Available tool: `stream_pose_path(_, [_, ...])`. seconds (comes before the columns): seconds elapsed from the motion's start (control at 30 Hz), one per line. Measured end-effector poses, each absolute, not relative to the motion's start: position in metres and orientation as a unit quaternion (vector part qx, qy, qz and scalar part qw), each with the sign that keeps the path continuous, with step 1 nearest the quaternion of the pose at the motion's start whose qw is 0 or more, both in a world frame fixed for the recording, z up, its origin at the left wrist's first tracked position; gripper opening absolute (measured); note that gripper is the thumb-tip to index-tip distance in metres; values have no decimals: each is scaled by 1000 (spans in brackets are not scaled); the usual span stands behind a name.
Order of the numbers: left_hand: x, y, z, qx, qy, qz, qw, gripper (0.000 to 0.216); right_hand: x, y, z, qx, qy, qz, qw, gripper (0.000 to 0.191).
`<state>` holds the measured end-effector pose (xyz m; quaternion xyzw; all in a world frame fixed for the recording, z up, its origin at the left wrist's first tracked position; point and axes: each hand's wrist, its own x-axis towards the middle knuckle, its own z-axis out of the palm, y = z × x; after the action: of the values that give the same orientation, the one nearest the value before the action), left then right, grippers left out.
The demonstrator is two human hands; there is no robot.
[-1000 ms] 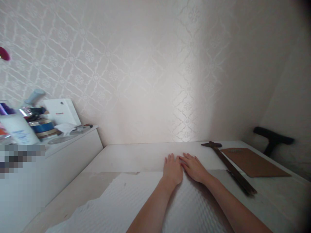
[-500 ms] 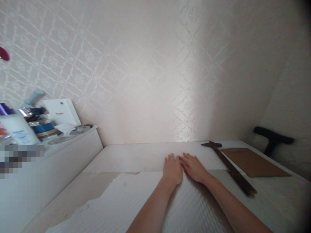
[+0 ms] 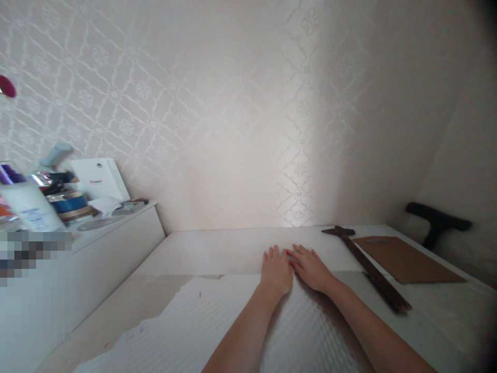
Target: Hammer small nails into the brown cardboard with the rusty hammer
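My left hand (image 3: 275, 270) lies flat, palm down, on the far edge of a white textured sheet (image 3: 202, 326) spread over the table (image 3: 217, 248). Close beside it my right hand (image 3: 310, 268) also rests flat with its fingers stretched out, the fingertips of the two hands nearly touching. Neither hand holds anything. The sheet's left edge is torn and ragged, with bare beige surface showing beside it.
A dark wooden T-shaped ruler (image 3: 368, 269) lies to the right of my hands, next to a brown board (image 3: 407, 259). A black handle (image 3: 437, 220) sticks out by the right wall. On the left a white cabinet (image 3: 116, 233) carries bottles, jars and a white box (image 3: 97, 178).
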<state>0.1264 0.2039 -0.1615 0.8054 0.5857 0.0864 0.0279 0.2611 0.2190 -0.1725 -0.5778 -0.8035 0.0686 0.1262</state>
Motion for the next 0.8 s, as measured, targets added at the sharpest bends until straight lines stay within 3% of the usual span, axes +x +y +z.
stream_pose_path(0.8, [126,205,-161,807,584,83,25,51,261,219,-170,-578,-805,74,110,48])
